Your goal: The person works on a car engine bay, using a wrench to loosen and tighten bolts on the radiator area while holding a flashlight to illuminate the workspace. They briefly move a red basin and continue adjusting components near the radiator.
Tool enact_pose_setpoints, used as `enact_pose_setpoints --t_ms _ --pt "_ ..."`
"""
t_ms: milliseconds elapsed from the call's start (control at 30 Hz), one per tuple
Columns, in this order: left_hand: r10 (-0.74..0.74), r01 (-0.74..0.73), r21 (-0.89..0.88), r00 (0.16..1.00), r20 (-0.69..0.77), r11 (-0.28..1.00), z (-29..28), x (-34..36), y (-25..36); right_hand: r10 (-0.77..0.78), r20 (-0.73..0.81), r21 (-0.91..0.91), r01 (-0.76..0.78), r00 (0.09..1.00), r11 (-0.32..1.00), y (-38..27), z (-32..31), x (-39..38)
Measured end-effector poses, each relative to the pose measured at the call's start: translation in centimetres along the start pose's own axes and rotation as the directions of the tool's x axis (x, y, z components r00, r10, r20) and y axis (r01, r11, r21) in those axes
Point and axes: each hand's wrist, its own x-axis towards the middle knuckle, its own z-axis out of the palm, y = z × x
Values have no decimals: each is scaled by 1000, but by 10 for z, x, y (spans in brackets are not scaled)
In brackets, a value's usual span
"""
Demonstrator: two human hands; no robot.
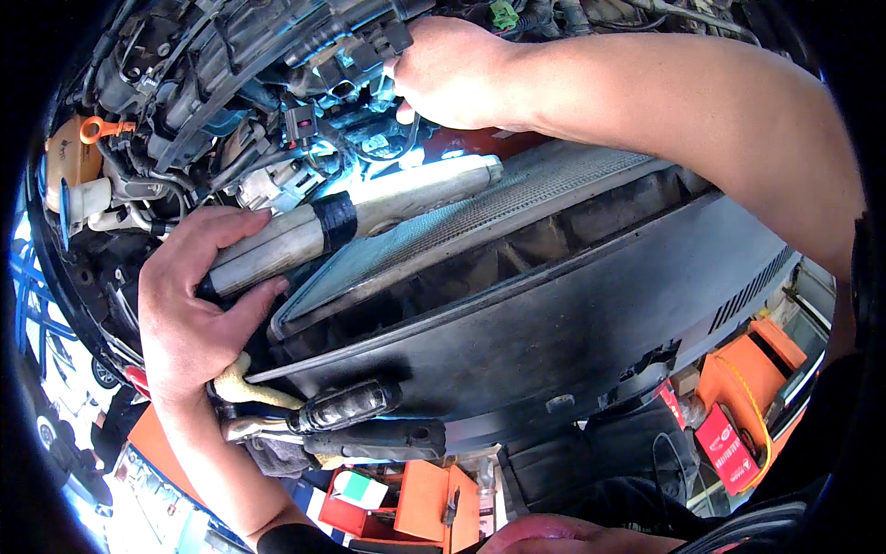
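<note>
Left hand has the tubular work light by its near-left end: thumb on the side toward me, fingers over the far side, grip about as wide as the tube. Right hand is deep in the engine bay, fingers curled at the black plastic housing. Fingertips are partly hidden, so I can't tell if they're pinching it or just resting against it.

Key geometry: housing sits directly left of my right fingers, on the far side of the light; its long axis runs left to right, slightly tilted. Right hand is clearly the nearer one; left is well apart, lower left. The light's axis runs diagonally from my left palm up and right, its free end stopping below the right wrist, apart from it. Bright glow beyond the tube, below the housing.

Light lies along the upper edge of the finned radiator core. Dark bumper cover is on my side of that, two black-handled tools at its left end.
</note>
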Motion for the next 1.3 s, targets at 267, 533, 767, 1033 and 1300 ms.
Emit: enact_pose_setpoints --t_ms 267,533,767,1033,1300 --pt "-30 30 7 999 25 1000 -3 -1 -2 294 -74 490 -222 953 843 -7 7 9" --pt "-5 6 -9 999 49 1000 -2 0 -5 403 -516 622 6 756 783 19 48 31" --pt "-18 16 24 998 53 1000 -3 -2 -6 360 -355 656 -44 863 754 22 25 29" --pt "-38 40 -29 997 62 999 -1 -1 -8 181 -167 509 -72 969 858 31 29 16" --pt "-66 71 -61 995 77 996 -2 -1 -10 377 345 929 -255 859 -269 2 7 -22"
